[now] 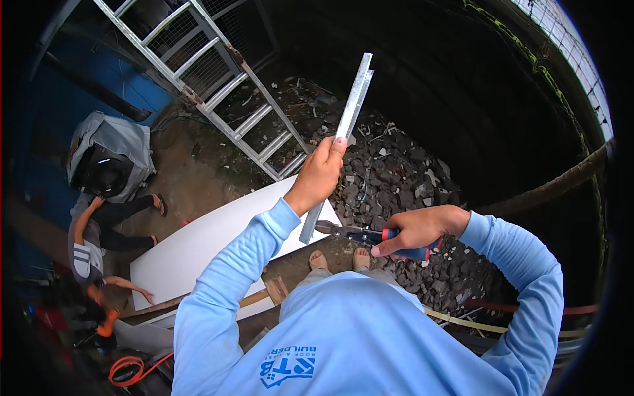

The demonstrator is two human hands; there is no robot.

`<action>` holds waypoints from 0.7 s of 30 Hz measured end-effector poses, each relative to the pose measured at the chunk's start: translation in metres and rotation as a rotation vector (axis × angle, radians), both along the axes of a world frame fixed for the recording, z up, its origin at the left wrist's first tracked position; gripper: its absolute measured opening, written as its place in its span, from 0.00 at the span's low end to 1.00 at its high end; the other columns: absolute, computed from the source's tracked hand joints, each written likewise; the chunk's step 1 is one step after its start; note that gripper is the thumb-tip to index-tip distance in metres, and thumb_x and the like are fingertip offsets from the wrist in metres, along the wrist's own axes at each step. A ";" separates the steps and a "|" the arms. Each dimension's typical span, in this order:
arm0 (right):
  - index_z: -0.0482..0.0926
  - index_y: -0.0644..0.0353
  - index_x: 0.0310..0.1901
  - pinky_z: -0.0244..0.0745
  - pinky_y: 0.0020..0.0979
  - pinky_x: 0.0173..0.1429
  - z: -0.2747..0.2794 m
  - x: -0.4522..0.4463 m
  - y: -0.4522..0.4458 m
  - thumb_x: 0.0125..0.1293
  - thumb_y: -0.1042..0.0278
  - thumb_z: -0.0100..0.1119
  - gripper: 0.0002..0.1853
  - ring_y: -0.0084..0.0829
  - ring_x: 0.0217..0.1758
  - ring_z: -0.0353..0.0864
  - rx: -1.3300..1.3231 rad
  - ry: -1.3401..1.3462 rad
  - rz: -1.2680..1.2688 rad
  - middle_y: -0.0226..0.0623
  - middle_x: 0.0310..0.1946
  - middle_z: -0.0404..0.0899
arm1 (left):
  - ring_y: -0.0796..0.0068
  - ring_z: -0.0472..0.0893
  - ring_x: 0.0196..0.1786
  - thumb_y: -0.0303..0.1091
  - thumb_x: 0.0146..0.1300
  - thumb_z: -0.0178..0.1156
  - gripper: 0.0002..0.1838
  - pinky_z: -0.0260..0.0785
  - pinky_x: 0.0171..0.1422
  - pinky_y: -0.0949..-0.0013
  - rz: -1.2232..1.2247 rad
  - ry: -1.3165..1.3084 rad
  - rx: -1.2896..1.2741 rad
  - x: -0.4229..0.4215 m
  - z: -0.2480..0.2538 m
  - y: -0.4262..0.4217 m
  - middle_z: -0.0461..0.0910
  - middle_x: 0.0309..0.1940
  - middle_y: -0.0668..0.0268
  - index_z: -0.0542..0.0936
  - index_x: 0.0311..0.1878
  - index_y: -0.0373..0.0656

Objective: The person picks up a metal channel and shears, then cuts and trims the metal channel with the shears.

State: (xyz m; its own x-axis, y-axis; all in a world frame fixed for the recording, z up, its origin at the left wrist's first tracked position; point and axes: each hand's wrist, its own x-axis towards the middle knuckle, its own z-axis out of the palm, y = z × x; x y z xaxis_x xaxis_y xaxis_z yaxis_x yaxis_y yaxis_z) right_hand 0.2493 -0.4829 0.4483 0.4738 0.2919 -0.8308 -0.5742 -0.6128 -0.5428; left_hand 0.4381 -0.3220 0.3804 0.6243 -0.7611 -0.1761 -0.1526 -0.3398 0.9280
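Observation:
My left hand [319, 173] is closed around the middle of a shiny metal channel [354, 99], which slants up and to the right. The channel's lower end sticks out below my fist. In my right hand [422, 231] are tin snips [356, 234] with red and blue handles, my fingers wrapped round the grips. The snips' jaws [325, 227] point left, right beside the channel's lower end. Whether the blades touch the metal I cannot tell.
An aluminium ladder [254, 121] leans at the upper left. Below lies a large white panel [218, 237]. Broken rubble [403, 178] covers the ground at centre right. At the left a co-worker [92, 247] crouches, one hand on the panel, near an orange hose [132, 369].

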 end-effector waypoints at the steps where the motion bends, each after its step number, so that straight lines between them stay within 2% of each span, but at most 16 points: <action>1: 0.86 0.61 0.41 0.84 0.34 0.40 -0.003 -0.002 0.000 0.74 0.23 0.61 0.38 0.29 0.33 0.87 -0.009 -0.004 0.000 0.30 0.30 0.84 | 0.81 0.78 0.30 0.64 0.88 0.42 0.30 0.74 0.31 0.71 0.015 0.027 -0.010 -0.001 0.000 -0.001 0.79 0.39 0.68 0.77 0.60 0.44; 3: 0.86 0.62 0.42 0.84 0.35 0.40 -0.009 -0.009 -0.001 0.74 0.23 0.61 0.39 0.29 0.33 0.87 -0.026 -0.009 -0.007 0.32 0.29 0.83 | 0.81 0.78 0.30 0.64 0.88 0.43 0.30 0.74 0.31 0.71 0.038 0.082 -0.029 -0.004 0.000 -0.004 0.79 0.38 0.68 0.77 0.60 0.44; 6: 0.87 0.65 0.46 0.83 0.43 0.45 -0.005 -0.019 0.004 0.74 0.26 0.63 0.38 0.37 0.38 0.88 -0.097 -0.120 -0.043 0.40 0.35 0.87 | 0.81 0.79 0.30 0.65 0.88 0.43 0.30 0.74 0.31 0.71 0.035 0.094 0.021 -0.006 0.001 -0.006 0.79 0.38 0.68 0.77 0.59 0.44; 10: 0.86 0.64 0.46 0.83 0.45 0.46 -0.020 -0.021 -0.004 0.75 0.24 0.60 0.39 0.38 0.36 0.88 -0.098 -0.324 -0.011 0.40 0.29 0.84 | 0.81 0.80 0.29 0.65 0.87 0.43 0.31 0.75 0.29 0.72 0.061 0.096 -0.038 0.008 0.003 -0.011 0.78 0.38 0.68 0.77 0.54 0.44; 13: 0.87 0.63 0.46 0.83 0.47 0.51 -0.010 -0.010 -0.012 0.75 0.25 0.61 0.37 0.44 0.38 0.88 -0.051 -0.132 0.003 0.44 0.31 0.86 | 0.81 0.80 0.29 0.66 0.87 0.43 0.31 0.75 0.29 0.72 0.080 0.207 -0.061 0.015 0.007 -0.017 0.78 0.39 0.68 0.77 0.53 0.44; 16: 0.85 0.65 0.50 0.82 0.51 0.54 -0.008 -0.018 -0.017 0.74 0.29 0.63 0.36 0.51 0.44 0.88 -0.183 -0.214 0.175 0.48 0.36 0.86 | 0.81 0.79 0.27 0.67 0.87 0.42 0.33 0.75 0.29 0.71 0.146 0.118 -0.141 0.019 0.005 -0.026 0.78 0.34 0.68 0.77 0.52 0.44; 18: 0.83 0.67 0.55 0.82 0.51 0.55 -0.038 -0.048 -0.013 0.72 0.37 0.67 0.34 0.52 0.50 0.88 -0.323 -0.496 0.107 0.50 0.41 0.86 | 0.77 0.79 0.24 0.70 0.86 0.37 0.37 0.77 0.31 0.69 0.277 0.151 -0.202 0.031 0.008 -0.025 0.77 0.25 0.64 0.79 0.47 0.42; 21: 0.80 0.69 0.61 0.80 0.50 0.60 -0.059 -0.078 0.016 0.67 0.46 0.72 0.34 0.51 0.58 0.85 -0.560 -0.765 -0.110 0.52 0.50 0.85 | 0.68 0.82 0.25 0.70 0.86 0.34 0.40 0.81 0.33 0.63 0.548 0.439 -0.457 0.047 -0.002 -0.016 0.79 0.26 0.61 0.80 0.49 0.39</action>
